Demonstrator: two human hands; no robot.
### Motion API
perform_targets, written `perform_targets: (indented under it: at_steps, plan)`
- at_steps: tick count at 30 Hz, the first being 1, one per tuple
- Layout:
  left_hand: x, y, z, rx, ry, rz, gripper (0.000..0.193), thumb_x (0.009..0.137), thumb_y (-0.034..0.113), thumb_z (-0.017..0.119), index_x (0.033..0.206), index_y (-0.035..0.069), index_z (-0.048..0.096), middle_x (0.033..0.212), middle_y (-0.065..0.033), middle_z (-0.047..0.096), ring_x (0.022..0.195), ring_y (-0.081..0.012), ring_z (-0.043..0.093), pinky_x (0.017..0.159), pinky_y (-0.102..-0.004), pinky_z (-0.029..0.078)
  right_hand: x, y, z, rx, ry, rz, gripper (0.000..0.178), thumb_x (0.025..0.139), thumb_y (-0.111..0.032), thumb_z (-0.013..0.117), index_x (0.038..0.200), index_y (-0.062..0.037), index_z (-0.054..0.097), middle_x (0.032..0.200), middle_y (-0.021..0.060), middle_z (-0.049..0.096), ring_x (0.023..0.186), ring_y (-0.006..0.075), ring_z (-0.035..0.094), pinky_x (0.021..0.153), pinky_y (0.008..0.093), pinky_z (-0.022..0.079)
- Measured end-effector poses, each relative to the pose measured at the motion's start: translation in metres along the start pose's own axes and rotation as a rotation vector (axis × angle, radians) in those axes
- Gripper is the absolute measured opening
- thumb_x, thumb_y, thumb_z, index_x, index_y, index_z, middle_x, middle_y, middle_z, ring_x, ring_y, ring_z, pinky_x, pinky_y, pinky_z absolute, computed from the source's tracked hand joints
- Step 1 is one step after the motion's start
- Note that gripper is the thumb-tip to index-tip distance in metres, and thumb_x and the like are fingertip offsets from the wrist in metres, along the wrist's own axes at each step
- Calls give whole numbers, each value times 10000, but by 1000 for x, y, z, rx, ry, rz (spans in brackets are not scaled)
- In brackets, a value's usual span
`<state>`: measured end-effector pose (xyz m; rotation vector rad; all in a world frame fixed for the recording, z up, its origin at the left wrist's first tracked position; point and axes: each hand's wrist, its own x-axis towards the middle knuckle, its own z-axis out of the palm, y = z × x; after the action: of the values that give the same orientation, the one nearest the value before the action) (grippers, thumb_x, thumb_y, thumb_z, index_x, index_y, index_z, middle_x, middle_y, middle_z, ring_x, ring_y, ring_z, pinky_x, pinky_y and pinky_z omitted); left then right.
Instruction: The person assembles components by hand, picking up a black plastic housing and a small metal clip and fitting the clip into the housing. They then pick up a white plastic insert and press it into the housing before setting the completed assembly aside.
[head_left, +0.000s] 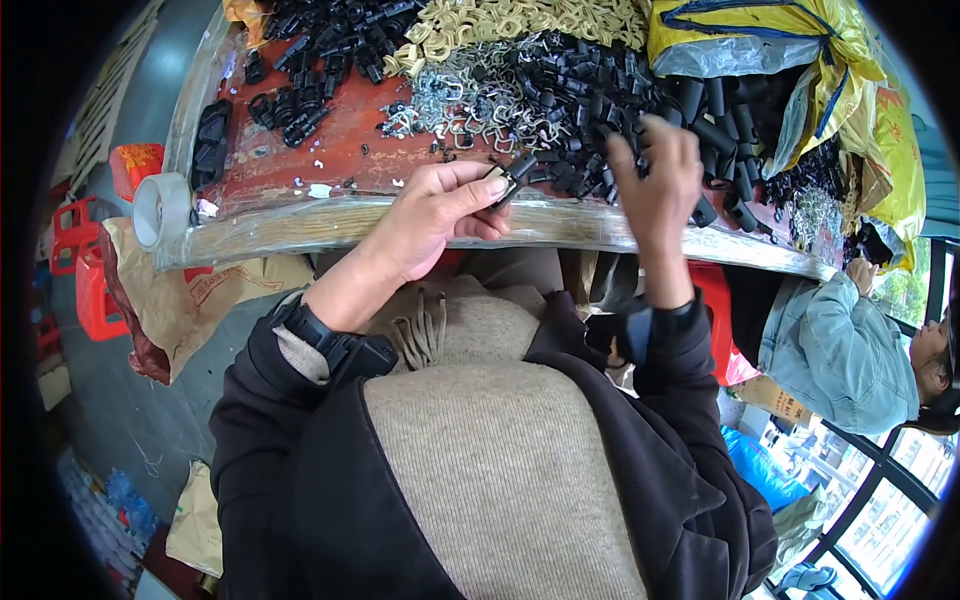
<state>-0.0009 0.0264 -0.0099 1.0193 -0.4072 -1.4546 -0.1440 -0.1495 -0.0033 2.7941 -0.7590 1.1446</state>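
Note:
Near the table's front edge, my left hand (440, 212) pinches a small black plastic part (514, 178) between thumb and fingers. A bit of tan shows on the part beside my thumb. Further right, my right hand (660, 185) is raised over the black pieces, blurred by motion; whether it holds anything cannot be made out. Beyond my hands lie a heap of bent silver metal clips (478, 105), a pile of small black plastic pieces (580, 100) and a heap of tan curved pieces (520, 20).
The red worktable (350, 165) has a wooden front edge wrapped in clear film. A roll of clear tape (162, 212) hangs at its left corner. Black tubes (720, 125) lie below a yellow bag (770, 35). Another person (845, 345) sits at the right; red stools (95, 290) stand left.

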Motion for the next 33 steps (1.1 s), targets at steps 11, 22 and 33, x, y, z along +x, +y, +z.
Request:
perform_targets:
  at_steps: [11, 22, 33]
  plan:
    - [-4, 2, 5, 174, 62, 119, 255, 816, 202, 515, 957, -11, 506, 751, -28, 538, 644, -79, 534, 620, -203, 462, 19, 88, -23, -93, -229, 74, 332, 726, -166, 586, 1029, -67, 493, 930, 114, 524, 817, 253, 526, 702, 331, 418]
    - [-4, 3, -7, -47, 45, 36, 263, 822, 152, 499, 1048, 19, 490, 790, 7, 535, 612, -42, 465, 572, -177, 424, 6, 78, -29, 2199, 294, 1030, 360, 770, -129, 513, 1072, 39, 411, 981, 159, 489, 851, 248, 502, 726, 339, 371]
    - [-2, 4, -1, 288, 111, 249, 211, 797, 161, 540, 960, 28, 561, 579, 53, 457, 484, -20, 396, 437, -158, 343, -13, -31, -28, 1596, -855, 853, 490, 715, -315, 546, 1051, 26, 440, 832, 68, 495, 492, 70, 431, 421, 175, 320]
